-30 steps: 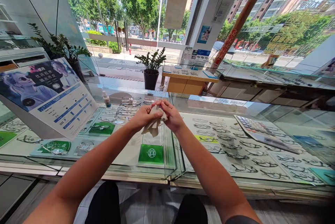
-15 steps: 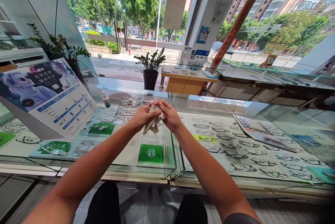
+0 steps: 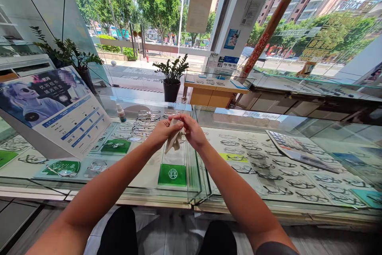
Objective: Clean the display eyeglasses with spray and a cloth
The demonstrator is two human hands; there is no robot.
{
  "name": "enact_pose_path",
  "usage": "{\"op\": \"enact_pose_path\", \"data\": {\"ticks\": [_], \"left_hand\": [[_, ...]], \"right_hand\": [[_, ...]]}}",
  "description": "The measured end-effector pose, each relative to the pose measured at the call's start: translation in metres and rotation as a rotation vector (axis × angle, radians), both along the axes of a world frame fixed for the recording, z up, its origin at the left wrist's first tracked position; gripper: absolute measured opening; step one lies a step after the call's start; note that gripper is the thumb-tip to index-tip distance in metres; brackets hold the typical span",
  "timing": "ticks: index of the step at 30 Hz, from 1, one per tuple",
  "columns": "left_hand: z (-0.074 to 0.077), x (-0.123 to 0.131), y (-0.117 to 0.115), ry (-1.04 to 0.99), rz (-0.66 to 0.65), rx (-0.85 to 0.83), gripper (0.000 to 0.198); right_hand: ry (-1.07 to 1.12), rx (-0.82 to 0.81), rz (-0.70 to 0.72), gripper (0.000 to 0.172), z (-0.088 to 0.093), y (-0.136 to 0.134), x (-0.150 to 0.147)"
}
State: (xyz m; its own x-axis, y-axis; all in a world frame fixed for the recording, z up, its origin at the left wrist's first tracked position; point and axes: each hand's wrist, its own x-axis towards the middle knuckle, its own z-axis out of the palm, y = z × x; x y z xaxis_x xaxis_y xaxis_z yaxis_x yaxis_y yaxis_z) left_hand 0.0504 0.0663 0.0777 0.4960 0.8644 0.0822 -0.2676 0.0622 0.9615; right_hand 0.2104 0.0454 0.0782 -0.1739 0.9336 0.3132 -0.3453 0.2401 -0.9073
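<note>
Both of my hands meet above the glass display case, pressed together around a beige cloth (image 3: 175, 139). My left hand (image 3: 165, 131) is closed, its thumb lying along the cloth. Curled over the other side of the cloth is my right hand (image 3: 192, 129), its fingertips touching those of the left. The loose end of the cloth hangs down between the palms. Whatever the cloth may wrap is hidden by my fingers. Below the hands, inside the case, sits a green card (image 3: 172, 174) with a white logo.
Rows of eyeglasses (image 3: 279, 189) lie under the glass on both sides. On the countertop stand an advertising board (image 3: 56, 108) at left, a small spray bottle (image 3: 121, 113) and a calculator-like keypad (image 3: 298, 149) at right. A potted plant (image 3: 171, 84) is beyond the case.
My right fingers have shifted slightly over the cloth, and the cloth's hanging end has moved a little. Both hands stay in nearly the same place.
</note>
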Motion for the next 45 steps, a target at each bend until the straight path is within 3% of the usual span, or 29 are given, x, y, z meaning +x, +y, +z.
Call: {"op": "enact_pose_path", "data": {"ticks": [15,32,45], "left_hand": [[-0.008,0.005,0.008,-0.090,0.026,0.000,0.070],[-0.010,0.002,0.008,-0.191,-0.058,-0.043,0.065],[-0.006,-0.002,0.007,-0.082,-0.196,0.030,0.060]], "right_hand": [[0.053,-0.018,-0.035,0.045,0.000,-0.002,-0.007],[0.084,-0.072,-0.065,0.039,0.003,0.000,-0.002],[0.099,-0.122,-0.095,0.034,-0.001,0.008,0.009]]}}
